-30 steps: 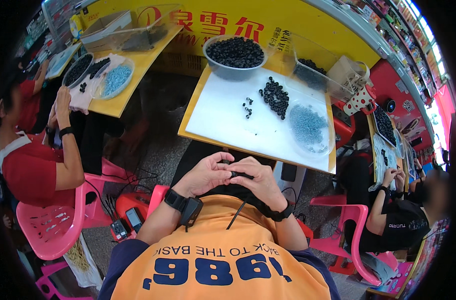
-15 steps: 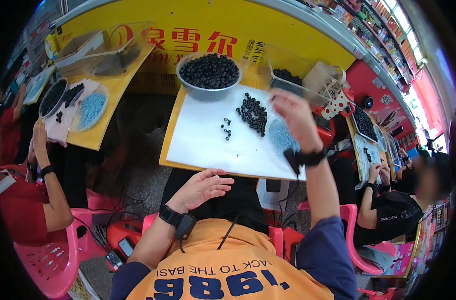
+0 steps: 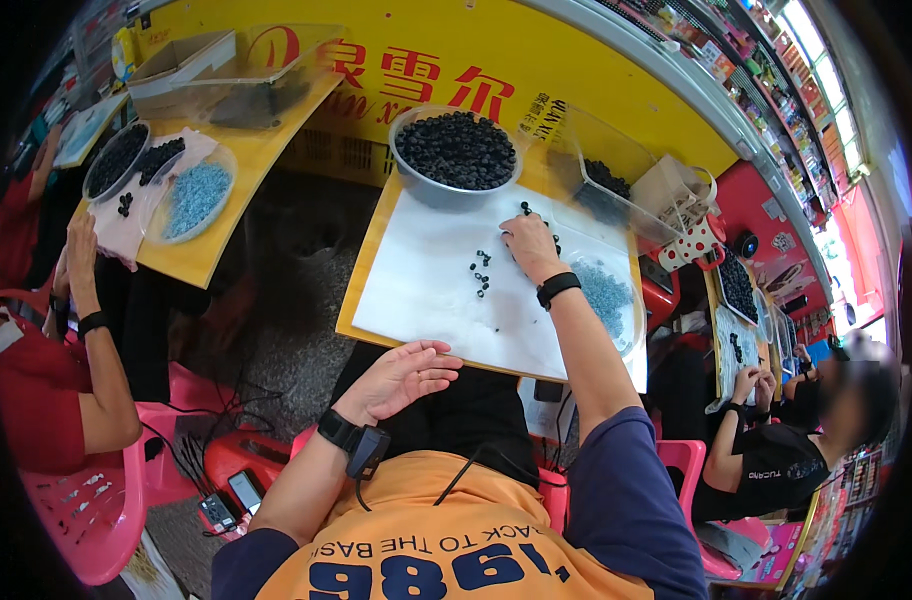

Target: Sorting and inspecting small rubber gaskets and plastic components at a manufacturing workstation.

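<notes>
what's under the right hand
Beside the right hand, small black pieces show on the white sheet; whatever lies directly beneath the hand is covered.

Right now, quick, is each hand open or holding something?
Left hand: open, nothing visible in it.
Right hand: down among the small black pieces; its grip is hidden, so I can't tell whether it holds any.

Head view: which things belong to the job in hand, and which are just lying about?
Likely in the job:
- black pieces under the right hand
- bowl of more black pieces
- pale blue pieces
- white sheet

Likely just lying about:
- spotted cup
- beige bag
</notes>
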Demonstrator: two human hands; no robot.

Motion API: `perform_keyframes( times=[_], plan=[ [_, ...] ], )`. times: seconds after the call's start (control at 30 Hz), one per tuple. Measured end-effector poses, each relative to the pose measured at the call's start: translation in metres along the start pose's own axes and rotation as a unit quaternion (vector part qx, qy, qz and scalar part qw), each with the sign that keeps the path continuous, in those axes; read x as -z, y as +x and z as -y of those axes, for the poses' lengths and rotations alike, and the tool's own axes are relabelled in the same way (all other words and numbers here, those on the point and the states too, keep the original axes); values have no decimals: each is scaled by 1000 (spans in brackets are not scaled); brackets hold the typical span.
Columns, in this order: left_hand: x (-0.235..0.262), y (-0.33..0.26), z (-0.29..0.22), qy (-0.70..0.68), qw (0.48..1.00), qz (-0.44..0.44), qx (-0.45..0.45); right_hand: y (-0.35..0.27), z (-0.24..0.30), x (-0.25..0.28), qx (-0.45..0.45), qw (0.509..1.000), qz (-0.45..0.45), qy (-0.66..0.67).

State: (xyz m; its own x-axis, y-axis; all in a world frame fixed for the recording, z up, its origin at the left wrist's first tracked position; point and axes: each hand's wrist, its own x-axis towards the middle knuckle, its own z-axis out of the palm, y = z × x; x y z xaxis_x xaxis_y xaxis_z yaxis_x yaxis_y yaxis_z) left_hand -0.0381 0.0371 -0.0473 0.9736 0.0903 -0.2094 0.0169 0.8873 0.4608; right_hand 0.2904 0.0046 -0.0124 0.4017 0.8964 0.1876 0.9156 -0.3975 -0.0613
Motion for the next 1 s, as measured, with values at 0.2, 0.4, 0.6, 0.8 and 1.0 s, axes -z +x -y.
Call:
perform_keyframes(
  times=[0.2, 0.4, 0.6, 0.8, 1.0],
  plan=[
    [2, -1, 1, -8, 1000, 5, -20, -11, 18, 3, 0, 972, -118, 205],
    [1, 3, 8, 5, 995, -47, -82, -94, 87, 47, -100, 749, 12, 655],
    [-3, 12, 22, -16, 991, -76, -109, -168, 141, 33, -100, 745, 38, 659],
    [-1, 5, 27, 1, 991, -115, -66, -188, 126, 48, -73, 867, -75, 486],
    [2, 3, 26, 4, 995, -95, -22, -225, -44, 71, -242, 900, -157, 327]
  ],
)
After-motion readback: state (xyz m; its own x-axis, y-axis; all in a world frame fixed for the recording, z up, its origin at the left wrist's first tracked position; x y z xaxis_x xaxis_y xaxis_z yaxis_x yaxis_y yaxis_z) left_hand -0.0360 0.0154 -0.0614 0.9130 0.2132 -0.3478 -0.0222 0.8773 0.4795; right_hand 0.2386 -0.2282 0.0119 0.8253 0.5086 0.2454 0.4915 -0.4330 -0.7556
